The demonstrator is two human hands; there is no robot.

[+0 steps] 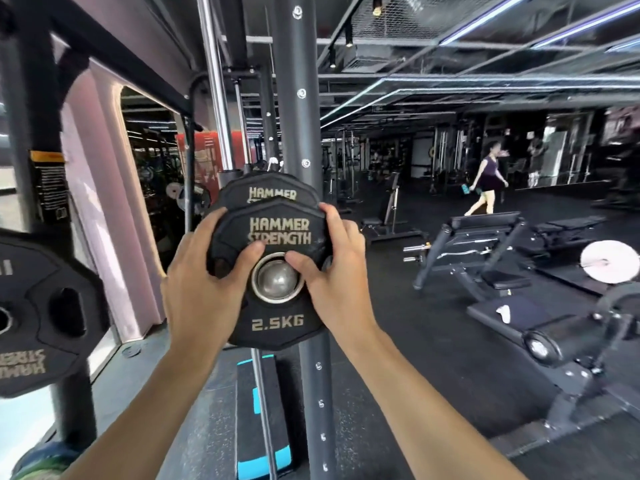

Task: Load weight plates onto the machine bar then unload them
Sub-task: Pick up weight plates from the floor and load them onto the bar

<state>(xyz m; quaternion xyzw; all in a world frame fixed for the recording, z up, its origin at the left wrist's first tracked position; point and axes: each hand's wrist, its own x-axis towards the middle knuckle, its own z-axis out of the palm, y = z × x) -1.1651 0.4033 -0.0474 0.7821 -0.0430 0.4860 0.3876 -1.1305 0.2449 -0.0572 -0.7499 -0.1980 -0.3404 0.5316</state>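
A black 2.5 kg plate (277,323) marked HAMMER STRENGTH sits on the steel end of the machine bar (276,280), which shows through its centre hole. A second black plate (266,192) lies on the bar just behind it, partly hidden. My left hand (201,275) grips the front plate's left edge, thumb on its face. My right hand (336,271) grips the right edge, thumb beside the bar end.
A dark upright post (298,98) of the machine stands right behind the plates. A larger black plate (45,317) hangs at the left. Benches (485,251) stand to the right, with a step platform (263,420) below. A person (486,183) walks far off.
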